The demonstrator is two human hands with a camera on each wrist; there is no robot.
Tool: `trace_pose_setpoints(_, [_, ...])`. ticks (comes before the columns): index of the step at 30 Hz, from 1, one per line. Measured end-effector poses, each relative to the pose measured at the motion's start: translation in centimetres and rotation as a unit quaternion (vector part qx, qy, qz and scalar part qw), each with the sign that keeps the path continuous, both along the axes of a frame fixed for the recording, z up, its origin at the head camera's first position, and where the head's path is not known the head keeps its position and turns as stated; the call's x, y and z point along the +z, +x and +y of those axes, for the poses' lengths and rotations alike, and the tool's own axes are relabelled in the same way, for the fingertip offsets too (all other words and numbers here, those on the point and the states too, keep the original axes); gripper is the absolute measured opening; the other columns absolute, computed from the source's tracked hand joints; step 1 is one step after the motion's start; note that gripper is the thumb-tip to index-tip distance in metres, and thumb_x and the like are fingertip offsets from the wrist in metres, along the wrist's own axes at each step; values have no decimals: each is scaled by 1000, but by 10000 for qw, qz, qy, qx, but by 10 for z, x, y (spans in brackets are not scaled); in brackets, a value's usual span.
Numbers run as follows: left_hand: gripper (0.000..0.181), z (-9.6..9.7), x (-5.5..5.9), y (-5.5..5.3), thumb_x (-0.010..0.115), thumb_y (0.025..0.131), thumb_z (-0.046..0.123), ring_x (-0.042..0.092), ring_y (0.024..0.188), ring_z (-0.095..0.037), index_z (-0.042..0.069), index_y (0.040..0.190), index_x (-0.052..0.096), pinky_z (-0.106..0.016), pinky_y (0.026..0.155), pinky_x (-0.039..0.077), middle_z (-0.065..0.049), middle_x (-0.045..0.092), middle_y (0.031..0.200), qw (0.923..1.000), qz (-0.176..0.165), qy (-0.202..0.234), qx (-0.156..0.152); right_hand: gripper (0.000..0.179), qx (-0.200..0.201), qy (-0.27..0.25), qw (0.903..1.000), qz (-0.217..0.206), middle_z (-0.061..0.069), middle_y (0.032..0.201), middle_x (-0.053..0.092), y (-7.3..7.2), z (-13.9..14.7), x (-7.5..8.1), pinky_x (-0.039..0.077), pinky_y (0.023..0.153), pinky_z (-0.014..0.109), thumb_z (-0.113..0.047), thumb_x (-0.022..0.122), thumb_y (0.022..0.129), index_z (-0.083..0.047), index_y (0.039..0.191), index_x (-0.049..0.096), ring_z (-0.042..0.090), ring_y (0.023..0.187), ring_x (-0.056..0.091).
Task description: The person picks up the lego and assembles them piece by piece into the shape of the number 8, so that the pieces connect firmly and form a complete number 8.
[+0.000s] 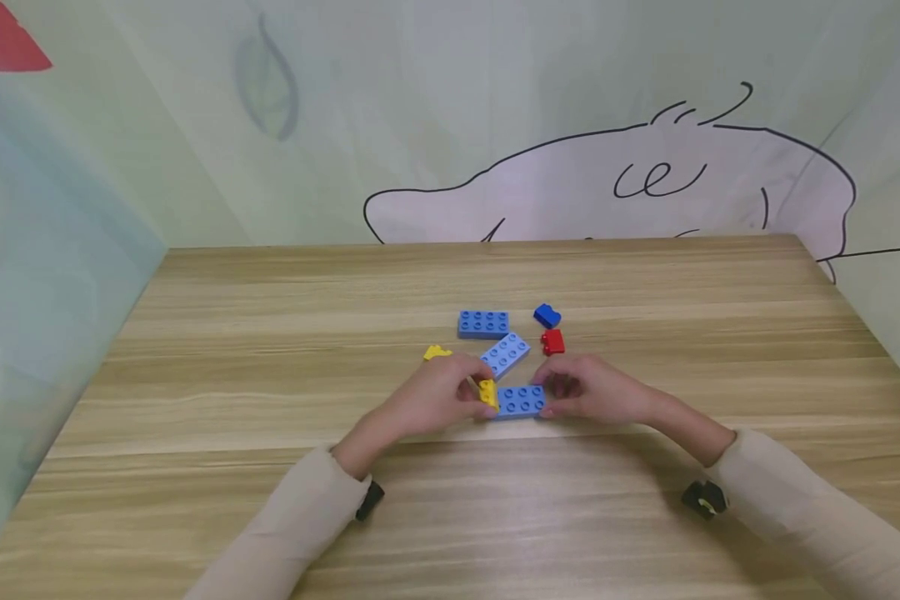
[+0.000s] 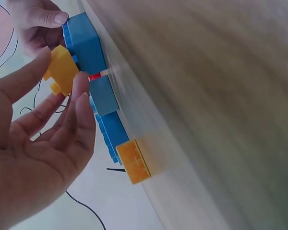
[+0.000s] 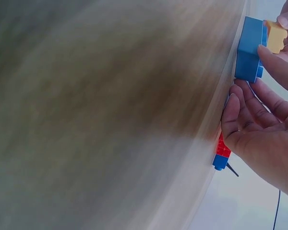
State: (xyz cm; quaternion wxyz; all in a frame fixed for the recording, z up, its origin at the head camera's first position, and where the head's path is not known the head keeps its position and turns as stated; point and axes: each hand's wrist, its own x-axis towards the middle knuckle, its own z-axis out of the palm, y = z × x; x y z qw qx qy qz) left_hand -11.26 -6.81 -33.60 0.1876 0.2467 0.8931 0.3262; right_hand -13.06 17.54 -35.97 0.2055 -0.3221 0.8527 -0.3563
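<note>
My left hand [image 1: 444,392] pinches a small yellow brick [image 1: 487,393] between thumb and fingers, over the left end of a blue eight-stud-style toy brick [image 1: 521,401]. In the left wrist view the yellow brick [image 2: 63,69] sits against the studded face of the blue brick [image 2: 86,43]; whether it is pressed fully down I cannot tell. At the other end, my right hand [image 1: 596,390] holds the blue brick by its right side, thumb at the near corner, fingers at the far one. The right wrist view shows the thumb touching the blue brick [image 3: 248,48].
Just beyond the hands lie a light blue brick [image 1: 506,355] set diagonally and another blue brick [image 1: 483,324]. A red brick [image 1: 553,342] and a small dark blue brick [image 1: 547,315] are behind the right hand. Another yellow brick [image 1: 436,352] lies behind the left hand on the wooden table [image 1: 232,333].
</note>
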Motion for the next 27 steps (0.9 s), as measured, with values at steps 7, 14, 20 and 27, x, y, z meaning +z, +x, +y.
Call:
trace_pose_setpoints(7, [41,4,-2,0,73,78,23,55,75,-10,5,113,60,-20,67,47,-1,60,95,9999,15,47,147,33,-34,28,10000,-37,-3,90,57,0,0,0,49,71,26,-17,73,78,-8,107,59,15,80,52])
trace_pose_setpoints(14, [39,5,-2,1,73,79,21,57,78,-11,7,112,60,-21,69,48,-1,63,97,9993,-238,147,249,34,-24,21,10000,-43,-2,90,57,-1,0,0,49,71,26,-18,73,78,-8,107,59,15,80,52])
trace_pose_setpoints(20, [37,5,-3,1,73,78,21,57,76,-10,8,111,60,-21,69,48,0,62,97,9989,-325,181,297,33,0,15,10000,-22,-3,90,57,-1,0,-1,49,72,26,-18,73,78,-8,106,59,15,80,52])
trace_pose_setpoints(27, [37,6,-4,-1,73,78,21,57,75,-10,9,110,61,-23,68,48,0,62,95,9980,-461,238,363,32,13,-41,10000,-30,-2,89,57,-1,1,0,49,72,27,-19,73,79,-9,106,59,16,81,52])
